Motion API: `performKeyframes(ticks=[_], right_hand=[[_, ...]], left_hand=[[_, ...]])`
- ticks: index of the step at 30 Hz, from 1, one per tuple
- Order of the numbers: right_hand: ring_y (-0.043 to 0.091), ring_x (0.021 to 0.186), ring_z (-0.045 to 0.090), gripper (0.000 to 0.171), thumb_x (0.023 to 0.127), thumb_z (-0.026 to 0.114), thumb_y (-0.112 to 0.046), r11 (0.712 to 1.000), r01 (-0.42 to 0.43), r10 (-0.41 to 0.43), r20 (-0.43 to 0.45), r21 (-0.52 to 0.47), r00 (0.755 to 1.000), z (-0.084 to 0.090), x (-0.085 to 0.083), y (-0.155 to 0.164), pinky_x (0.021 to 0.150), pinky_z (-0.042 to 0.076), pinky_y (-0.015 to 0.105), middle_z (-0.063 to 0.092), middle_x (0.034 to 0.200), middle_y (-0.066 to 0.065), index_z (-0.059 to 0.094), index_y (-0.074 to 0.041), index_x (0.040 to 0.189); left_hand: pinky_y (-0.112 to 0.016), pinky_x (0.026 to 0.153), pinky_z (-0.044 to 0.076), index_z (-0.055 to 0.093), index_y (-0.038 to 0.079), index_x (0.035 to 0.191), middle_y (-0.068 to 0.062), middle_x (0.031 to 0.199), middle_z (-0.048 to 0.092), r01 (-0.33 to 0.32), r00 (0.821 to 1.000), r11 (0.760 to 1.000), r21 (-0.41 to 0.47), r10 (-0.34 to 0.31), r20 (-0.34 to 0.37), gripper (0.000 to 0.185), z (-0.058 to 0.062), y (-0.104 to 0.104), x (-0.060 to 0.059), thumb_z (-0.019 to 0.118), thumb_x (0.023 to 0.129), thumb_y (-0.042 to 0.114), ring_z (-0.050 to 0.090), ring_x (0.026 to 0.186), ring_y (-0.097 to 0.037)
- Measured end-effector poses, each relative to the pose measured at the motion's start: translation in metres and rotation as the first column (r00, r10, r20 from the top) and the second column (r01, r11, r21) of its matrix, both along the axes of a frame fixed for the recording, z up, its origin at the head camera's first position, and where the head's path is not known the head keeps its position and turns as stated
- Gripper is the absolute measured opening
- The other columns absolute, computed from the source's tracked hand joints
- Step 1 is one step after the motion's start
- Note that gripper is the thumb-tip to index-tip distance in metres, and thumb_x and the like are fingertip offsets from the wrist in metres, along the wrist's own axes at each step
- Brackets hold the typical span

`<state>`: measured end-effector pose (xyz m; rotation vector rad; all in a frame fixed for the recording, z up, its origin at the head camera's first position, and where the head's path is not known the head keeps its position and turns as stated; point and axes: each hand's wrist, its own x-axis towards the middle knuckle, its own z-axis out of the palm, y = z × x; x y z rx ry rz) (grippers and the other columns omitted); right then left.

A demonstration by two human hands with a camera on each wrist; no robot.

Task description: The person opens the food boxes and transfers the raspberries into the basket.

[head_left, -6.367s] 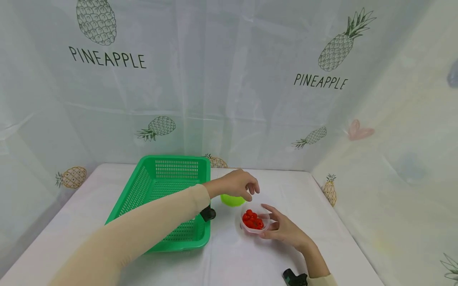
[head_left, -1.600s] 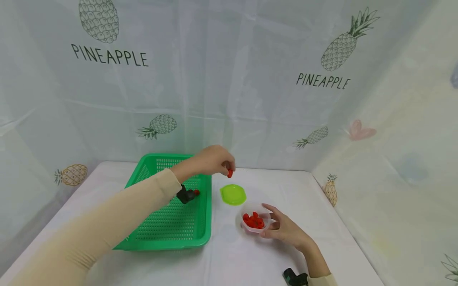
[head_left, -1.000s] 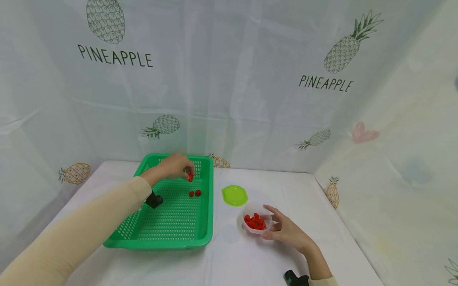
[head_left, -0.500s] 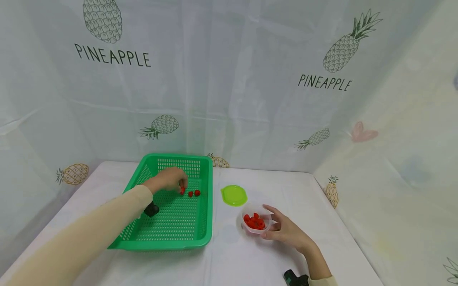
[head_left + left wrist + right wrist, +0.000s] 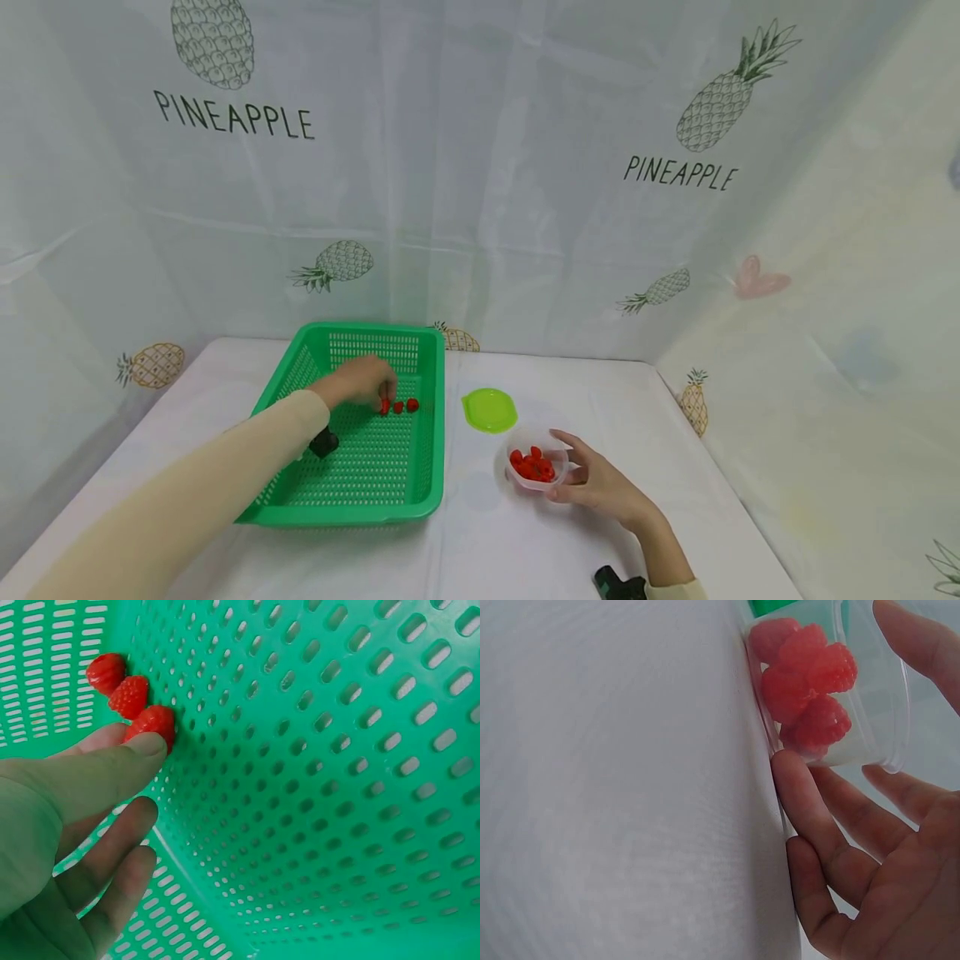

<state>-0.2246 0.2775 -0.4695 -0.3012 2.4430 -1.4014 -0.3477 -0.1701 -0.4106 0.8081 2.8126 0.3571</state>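
Inside the green basket [image 5: 438,454], my left hand [image 5: 365,382] pinches a red raspberry [image 5: 154,721] between thumb and finger, low at the basket's floor. Two other raspberries, a middle one [image 5: 129,697] and a far one [image 5: 106,673], lie in a row with it. On the table to the right, my right hand [image 5: 600,485] grips the side of a small clear plastic container [image 5: 874,746]. Several raspberries [image 5: 810,682] sit in it. The right thumb and fingers spread around its wall and the container stands upright.
A lime-green lid [image 5: 490,410] lies flat on the white tablecloth [image 5: 480,550], between the basket and the clear container and a little behind the latter. A pineapple-print curtain [image 5: 480,183] hangs behind the table.
My left hand has gone from above the clear container over to the basket, carrying a raspberry, and lowered it beside two others lying there. The right hand stays on the container.
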Motion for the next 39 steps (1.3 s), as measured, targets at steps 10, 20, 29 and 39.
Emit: performKeyframes(ticks=[10, 20, 29, 39], right_hand=[[0.026, 0.098, 0.065, 0.099, 0.085, 0.091, -0.029, 1.000, 0.011, -0.011, 0.003, 0.006, 1.000, 0.000, -0.003, -0.001, 0.084, 0.055, 0.035, 0.047, 0.156, 0.026, 0.035, -0.022, 0.166], [0.026, 0.101, 0.065, 0.099, 0.085, 0.091, -0.029, 1.000, 0.011, -0.011, 0.003, 0.011, 1.000, 0.000, -0.004, -0.002, 0.085, 0.056, 0.035, 0.048, 0.157, 0.025, 0.035, -0.022, 0.166], [0.026, 0.101, 0.065, 0.098, 0.086, 0.089, -0.030, 1.000, 0.004, -0.004, 0.010, 0.004, 1.000, -0.001, -0.001, 0.000, 0.088, 0.055, 0.036, 0.047, 0.156, 0.026, 0.034, -0.020, 0.166], [0.026, 0.103, 0.066, 0.097, 0.088, 0.088, -0.030, 1.000, -0.016, 0.016, 0.004, -0.008, 1.000, 0.001, 0.001, 0.000, 0.091, 0.054, 0.037, 0.047, 0.156, 0.025, 0.032, -0.019, 0.167]], left_hand=[[-0.041, 0.086, 0.059, 0.079, 0.011, 0.110, -0.001, 0.105, 0.074, 0.016, 1.000, 0.999, 0.045, -0.015, -0.018, 0.023, 0.019, 0.001, -0.003, 0.082, 0.089, 0.003, 0.069, 0.099, -0.022], [-0.039, 0.090, 0.058, 0.078, 0.017, 0.113, 0.004, 0.107, 0.076, 0.101, 0.990, 0.984, 0.148, -0.085, -0.112, 0.020, 0.064, 0.038, 0.006, 0.081, 0.093, 0.015, 0.070, 0.101, -0.014], [-0.031, 0.089, 0.056, 0.077, 0.018, 0.113, 0.009, 0.105, 0.075, 0.233, 0.969, 0.952, 0.199, -0.210, -0.127, 0.017, 0.096, 0.107, 0.031, 0.079, 0.095, 0.018, 0.068, 0.100, -0.013], [-0.027, 0.083, 0.054, 0.075, 0.023, 0.120, 0.009, 0.104, 0.077, 0.243, 0.969, 0.943, 0.227, -0.246, -0.017, 0.027, 0.086, 0.177, 0.050, 0.082, 0.094, 0.023, 0.064, 0.100, -0.011]])
